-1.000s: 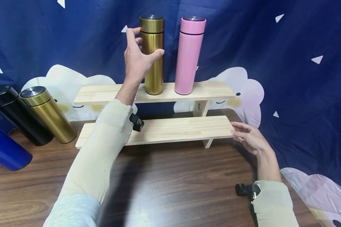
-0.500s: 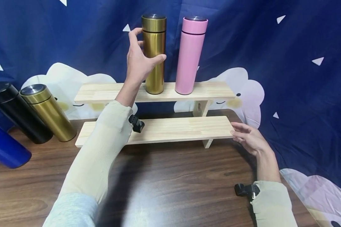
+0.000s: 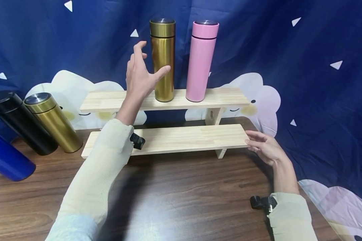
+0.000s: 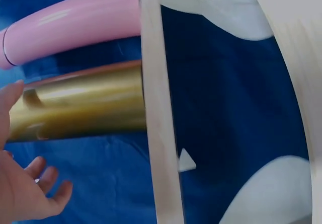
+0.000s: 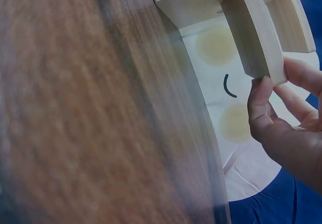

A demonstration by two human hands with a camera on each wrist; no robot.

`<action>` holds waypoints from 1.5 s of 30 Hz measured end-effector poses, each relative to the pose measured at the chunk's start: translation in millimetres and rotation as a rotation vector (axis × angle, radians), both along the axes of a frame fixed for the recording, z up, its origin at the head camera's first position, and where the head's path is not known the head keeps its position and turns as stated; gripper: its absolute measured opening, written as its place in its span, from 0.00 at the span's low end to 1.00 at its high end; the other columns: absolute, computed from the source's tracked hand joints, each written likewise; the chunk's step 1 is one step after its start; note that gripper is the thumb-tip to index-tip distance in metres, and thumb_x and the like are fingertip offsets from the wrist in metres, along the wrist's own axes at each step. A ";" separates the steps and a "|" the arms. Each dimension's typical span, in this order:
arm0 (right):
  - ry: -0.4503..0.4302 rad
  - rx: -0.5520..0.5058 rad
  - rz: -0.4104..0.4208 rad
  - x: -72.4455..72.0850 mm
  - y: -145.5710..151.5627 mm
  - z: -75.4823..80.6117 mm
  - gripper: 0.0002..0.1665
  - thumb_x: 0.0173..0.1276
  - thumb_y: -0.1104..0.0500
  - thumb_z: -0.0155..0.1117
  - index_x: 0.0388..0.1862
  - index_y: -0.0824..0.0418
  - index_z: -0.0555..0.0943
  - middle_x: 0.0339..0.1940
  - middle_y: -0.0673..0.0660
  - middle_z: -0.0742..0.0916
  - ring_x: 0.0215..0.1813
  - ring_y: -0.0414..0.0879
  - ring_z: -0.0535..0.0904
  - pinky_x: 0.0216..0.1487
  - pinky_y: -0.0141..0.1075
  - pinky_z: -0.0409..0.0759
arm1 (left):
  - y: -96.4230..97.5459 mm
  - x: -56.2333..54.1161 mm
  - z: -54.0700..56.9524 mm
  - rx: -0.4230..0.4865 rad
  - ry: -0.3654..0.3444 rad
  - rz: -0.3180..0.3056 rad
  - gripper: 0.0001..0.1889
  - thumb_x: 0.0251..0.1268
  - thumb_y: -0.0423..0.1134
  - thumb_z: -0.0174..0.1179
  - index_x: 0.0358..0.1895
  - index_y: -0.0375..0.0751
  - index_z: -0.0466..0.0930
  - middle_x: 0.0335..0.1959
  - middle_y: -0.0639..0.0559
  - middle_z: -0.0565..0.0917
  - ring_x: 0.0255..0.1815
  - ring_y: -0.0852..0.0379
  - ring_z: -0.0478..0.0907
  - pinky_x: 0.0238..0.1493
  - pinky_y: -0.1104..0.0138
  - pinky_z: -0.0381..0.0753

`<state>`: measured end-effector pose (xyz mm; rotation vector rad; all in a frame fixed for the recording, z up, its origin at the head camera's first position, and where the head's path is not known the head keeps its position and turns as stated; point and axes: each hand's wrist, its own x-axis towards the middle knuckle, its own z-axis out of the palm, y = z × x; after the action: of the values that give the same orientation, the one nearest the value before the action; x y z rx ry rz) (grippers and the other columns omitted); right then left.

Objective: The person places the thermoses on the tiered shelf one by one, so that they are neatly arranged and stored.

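Note:
In the head view a gold thermos bottle (image 3: 163,47) stands upright on the upper board (image 3: 226,96) of a two-tier wooden shelf, left of a pink thermos bottle (image 3: 201,63). My left hand (image 3: 138,77) is beside the gold bottle, thumb and fingers spread apart. The left wrist view has the fingers clear of the gold bottle (image 4: 85,105); whether the thumb touches it I cannot tell. My right hand (image 3: 266,149) pinches the right end of the lower board (image 3: 184,139). In the right wrist view, thumb and fingers lie on either side of that board's corner (image 5: 259,38).
At the left of the brown wood-grain table (image 3: 181,187) a black bottle (image 3: 24,124), another gold bottle (image 3: 55,124) and a blue bottle (image 3: 7,155) stand close together. A blue curtain (image 3: 313,90) with cloud faces hangs behind the shelf and along the right.
My left hand has let go of the gold thermos bottle and moved left and slightly down from it. The bottle stays on the upper board. My right hand keeps its hold on the lower board.

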<state>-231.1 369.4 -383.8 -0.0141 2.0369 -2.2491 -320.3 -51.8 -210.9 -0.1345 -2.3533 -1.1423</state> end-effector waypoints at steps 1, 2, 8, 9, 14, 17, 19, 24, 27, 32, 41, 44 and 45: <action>-0.002 -0.001 0.000 -0.1 0.3 -0.3 0.18 0.70 0.73 0.62 0.54 0.58 0.79 0.44 0.50 0.85 0.42 0.40 0.83 0.42 0.30 0.79 | -1.6 1.0 -1.8 -0.031 0.012 0.015 0.50 0.56 0.66 0.68 0.79 0.61 0.53 0.70 0.51 0.71 0.68 0.55 0.66 0.62 0.60 0.69; -0.001 -0.001 -0.001 -0.2 0.5 -0.6 0.18 0.70 0.73 0.62 0.54 0.57 0.80 0.44 0.50 0.85 0.42 0.40 0.83 0.42 0.30 0.80 | -3.2 2.1 -3.6 -0.058 0.024 0.027 0.49 0.56 0.66 0.68 0.79 0.60 0.54 0.69 0.51 0.72 0.67 0.54 0.66 0.62 0.60 0.69; 0.011 -0.007 0.005 -0.3 1.9 -1.9 0.18 0.70 0.73 0.62 0.52 0.55 0.81 0.44 0.50 0.86 0.41 0.40 0.84 0.42 0.30 0.80 | -13.0 6.8 -14.1 -0.195 0.087 0.071 0.46 0.58 0.64 0.67 0.77 0.53 0.60 0.66 0.45 0.75 0.63 0.45 0.69 0.59 0.55 0.70; 0.009 -0.007 0.003 -0.4 2.0 -2.0 0.18 0.70 0.73 0.62 0.52 0.55 0.80 0.44 0.50 0.85 0.41 0.40 0.84 0.42 0.30 0.79 | -14.6 7.4 -15.6 -0.212 0.089 0.076 0.46 0.59 0.64 0.67 0.77 0.53 0.60 0.66 0.45 0.74 0.63 0.45 0.69 0.60 0.55 0.70; 0.008 -0.010 0.005 -0.8 2.0 -1.9 0.18 0.70 0.73 0.62 0.53 0.55 0.80 0.44 0.50 0.85 0.41 0.40 0.84 0.42 0.30 0.79 | -22.8 11.1 -24.0 -0.259 0.131 0.094 0.43 0.59 0.64 0.67 0.76 0.51 0.64 0.68 0.44 0.74 0.66 0.42 0.68 0.62 0.52 0.69; 0.017 -0.014 0.011 -0.4 2.8 -1.4 0.18 0.70 0.74 0.61 0.52 0.55 0.81 0.43 0.50 0.85 0.41 0.40 0.84 0.42 0.30 0.79 | -26.5 13.2 -30.7 -0.265 0.212 0.102 0.41 0.60 0.62 0.68 0.73 0.48 0.69 0.67 0.43 0.75 0.66 0.41 0.68 0.61 0.50 0.69; 0.022 -0.011 0.017 0.1 3.1 -0.9 0.18 0.70 0.73 0.61 0.51 0.54 0.81 0.44 0.50 0.85 0.42 0.39 0.84 0.42 0.30 0.79 | -28.2 15.2 -35.0 -0.271 0.265 0.113 0.39 0.60 0.61 0.68 0.71 0.46 0.72 0.66 0.42 0.76 0.65 0.40 0.69 0.59 0.50 0.69; 0.020 -0.004 0.016 0.1 4.0 -1.5 0.18 0.70 0.73 0.61 0.51 0.53 0.81 0.44 0.50 0.86 0.42 0.40 0.84 0.42 0.30 0.79 | -32.6 20.7 -40.6 -0.303 0.340 0.148 0.39 0.60 0.62 0.69 0.70 0.45 0.74 0.64 0.41 0.77 0.64 0.40 0.70 0.58 0.49 0.69; 0.023 -0.008 0.006 0.0 4.5 -2.2 0.18 0.70 0.73 0.62 0.50 0.53 0.82 0.43 0.50 0.86 0.41 0.40 0.84 0.41 0.30 0.79 | -36.8 23.7 -42.5 -0.321 0.346 0.159 0.39 0.59 0.63 0.68 0.70 0.45 0.73 0.63 0.40 0.77 0.65 0.40 0.69 0.58 0.48 0.68; 0.028 -0.011 0.007 0.8 4.7 -2.2 0.18 0.70 0.73 0.62 0.51 0.54 0.81 0.44 0.50 0.85 0.41 0.40 0.84 0.41 0.30 0.79 | -50.3 27.3 -49.2 -0.323 0.310 0.185 0.41 0.58 0.65 0.68 0.70 0.46 0.74 0.64 0.40 0.77 0.65 0.39 0.69 0.59 0.46 0.67; 0.018 -0.014 0.002 1.5 4.5 -0.4 0.18 0.69 0.73 0.63 0.52 0.55 0.81 0.43 0.50 0.86 0.41 0.40 0.84 0.41 0.30 0.80 | -73.1 31.2 -60.1 -0.345 0.256 0.231 0.44 0.58 0.71 0.63 0.71 0.47 0.72 0.66 0.40 0.76 0.68 0.38 0.68 0.60 0.44 0.65; 0.018 -0.021 0.004 1.1 3.7 -0.4 0.18 0.69 0.73 0.62 0.51 0.54 0.81 0.43 0.50 0.86 0.41 0.40 0.84 0.41 0.30 0.80 | -79.4 34.0 -63.1 -0.349 0.227 0.244 0.44 0.59 0.74 0.59 0.72 0.47 0.72 0.68 0.40 0.74 0.69 0.38 0.67 0.62 0.43 0.64; 0.017 -0.022 0.004 1.0 3.4 -0.5 0.18 0.69 0.73 0.63 0.51 0.54 0.82 0.43 0.50 0.86 0.40 0.40 0.84 0.41 0.30 0.80 | -81.3 34.8 -64.3 -0.347 0.219 0.246 0.44 0.60 0.74 0.58 0.72 0.47 0.72 0.69 0.40 0.74 0.70 0.38 0.66 0.62 0.43 0.63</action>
<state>-230.1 372.8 -384.3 -0.0393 2.0183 -2.2770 -285.5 -133.2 -275.2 -0.0821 -2.2740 -0.5677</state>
